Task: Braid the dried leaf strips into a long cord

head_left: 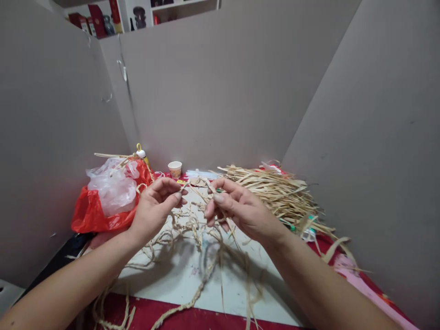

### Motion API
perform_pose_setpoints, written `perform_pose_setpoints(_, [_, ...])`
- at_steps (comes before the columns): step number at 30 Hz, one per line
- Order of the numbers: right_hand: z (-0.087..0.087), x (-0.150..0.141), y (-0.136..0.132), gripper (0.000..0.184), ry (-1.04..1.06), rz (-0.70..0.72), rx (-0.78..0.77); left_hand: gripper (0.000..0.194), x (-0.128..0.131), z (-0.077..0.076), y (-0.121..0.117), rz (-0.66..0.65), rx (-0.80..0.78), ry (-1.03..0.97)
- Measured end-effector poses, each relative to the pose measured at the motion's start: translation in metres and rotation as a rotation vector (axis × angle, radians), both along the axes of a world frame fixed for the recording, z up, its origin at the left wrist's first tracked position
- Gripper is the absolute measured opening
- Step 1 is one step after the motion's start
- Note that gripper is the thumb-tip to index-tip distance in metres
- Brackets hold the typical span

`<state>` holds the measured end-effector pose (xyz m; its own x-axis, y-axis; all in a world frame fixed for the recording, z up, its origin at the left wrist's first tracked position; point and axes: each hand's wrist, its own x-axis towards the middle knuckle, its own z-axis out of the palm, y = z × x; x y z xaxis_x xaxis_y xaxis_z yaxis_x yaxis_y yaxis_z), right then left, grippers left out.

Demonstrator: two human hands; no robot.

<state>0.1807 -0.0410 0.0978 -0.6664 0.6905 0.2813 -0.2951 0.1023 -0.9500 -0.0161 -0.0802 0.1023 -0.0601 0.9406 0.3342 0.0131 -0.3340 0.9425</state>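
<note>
My left hand (160, 201) pinches one part of a pale straw strand between thumb and forefinger. My right hand (237, 201) pinches the same strand a short way off, and a small arch of straw (198, 179) spans the gap between them. Below hangs a twisted straw cord (202, 286), running down toward the front edge of the white board (165, 286). More cord (187, 224) lies in loose coils under both hands. Thin straw ends dangle beneath my right hand, partly blurred.
A pile of dry straw strips (275, 190) lies at the back right. At the left sit a red plastic bag (87, 211) and a clear bag (118, 188). A paper cup (175, 169) and a yellow-and-white bottle (141, 153) stand near the grey partition (213, 101).
</note>
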Motion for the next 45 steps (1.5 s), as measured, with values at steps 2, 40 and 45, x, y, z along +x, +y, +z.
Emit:
perform_pose_setpoints(2, [-0.003, -0.007, -0.004, 0.022, -0.006, -0.044, 0.034, 0.017, 0.003, 0.000, 0.000, -0.028, -0.007, -0.070])
perform_pose_setpoints(40, [-0.013, -0.028, -0.014, 0.017, 0.005, -0.532, 0.173, 0.018, 0.024, -0.012, 0.005, -0.090, -0.055, -0.368])
perform_pose_setpoints(45, [-0.017, -0.029, -0.007, 0.026, 0.088, -0.371, -0.103, 0.016, 0.021, -0.017, 0.004, -0.085, -0.001, -0.278])
